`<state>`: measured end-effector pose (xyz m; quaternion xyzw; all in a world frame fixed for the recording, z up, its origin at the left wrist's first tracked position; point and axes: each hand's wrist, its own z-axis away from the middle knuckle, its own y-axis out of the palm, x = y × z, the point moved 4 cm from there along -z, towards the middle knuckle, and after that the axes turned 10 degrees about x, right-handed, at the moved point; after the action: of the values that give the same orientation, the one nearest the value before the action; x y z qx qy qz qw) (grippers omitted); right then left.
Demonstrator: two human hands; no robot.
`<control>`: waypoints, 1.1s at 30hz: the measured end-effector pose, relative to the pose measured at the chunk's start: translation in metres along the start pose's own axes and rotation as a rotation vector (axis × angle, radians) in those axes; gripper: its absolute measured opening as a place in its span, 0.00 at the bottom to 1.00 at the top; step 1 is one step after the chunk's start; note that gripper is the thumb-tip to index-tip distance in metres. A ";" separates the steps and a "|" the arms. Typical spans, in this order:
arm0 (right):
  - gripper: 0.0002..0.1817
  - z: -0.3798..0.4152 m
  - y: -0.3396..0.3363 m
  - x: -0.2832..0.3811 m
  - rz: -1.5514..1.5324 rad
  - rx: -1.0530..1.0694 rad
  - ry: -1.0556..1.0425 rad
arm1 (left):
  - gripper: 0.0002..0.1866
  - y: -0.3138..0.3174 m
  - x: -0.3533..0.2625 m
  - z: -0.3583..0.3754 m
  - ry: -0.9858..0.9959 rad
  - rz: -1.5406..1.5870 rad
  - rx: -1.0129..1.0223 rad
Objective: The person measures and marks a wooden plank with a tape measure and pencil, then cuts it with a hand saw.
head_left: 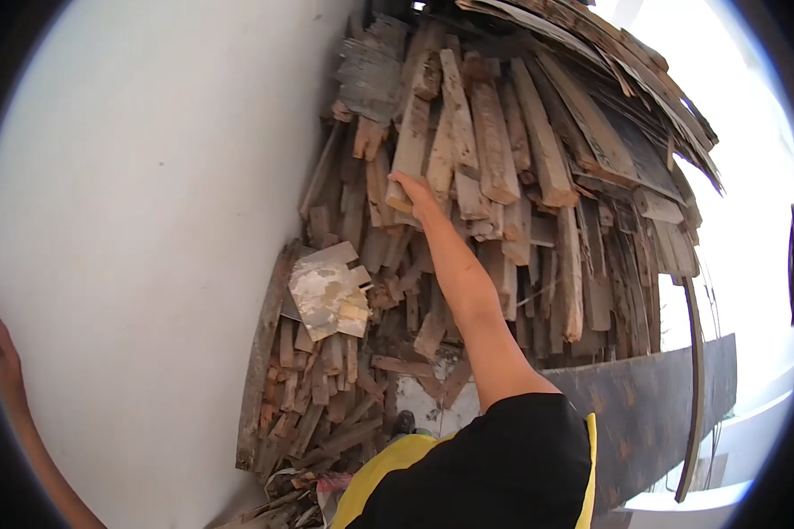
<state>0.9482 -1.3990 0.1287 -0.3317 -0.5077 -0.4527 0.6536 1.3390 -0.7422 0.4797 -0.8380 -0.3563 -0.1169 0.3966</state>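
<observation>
My right hand [416, 196] grips the near end of a squared wooden beam [409, 150], its thumb side lying along the upper face and the other fingers mostly hidden. The beam rests in a stack of rough timber, with another thick beam [494, 145] close by on the right. Far to the left, my left hand [5, 348] is flat at the white wall [150, 220], its fingers stretched out and holding nothing.
Weathered sheets [609, 53] top the stack at upper right. Below the beams lie a peeling pale board [326, 291] and short wood offcuts [318, 388]. A long dark panel [635, 397] stands at right, with a thin upright strip [694, 379] before it.
</observation>
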 end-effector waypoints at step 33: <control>0.38 0.185 -0.169 0.089 -0.464 0.038 -0.377 | 0.10 -0.031 -0.039 -0.033 0.169 -0.236 -0.252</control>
<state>0.7304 -1.3189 0.2590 -0.2727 -0.6908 -0.5107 0.4332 1.2919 -0.7729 0.5005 -0.8206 -0.4000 -0.2765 0.3005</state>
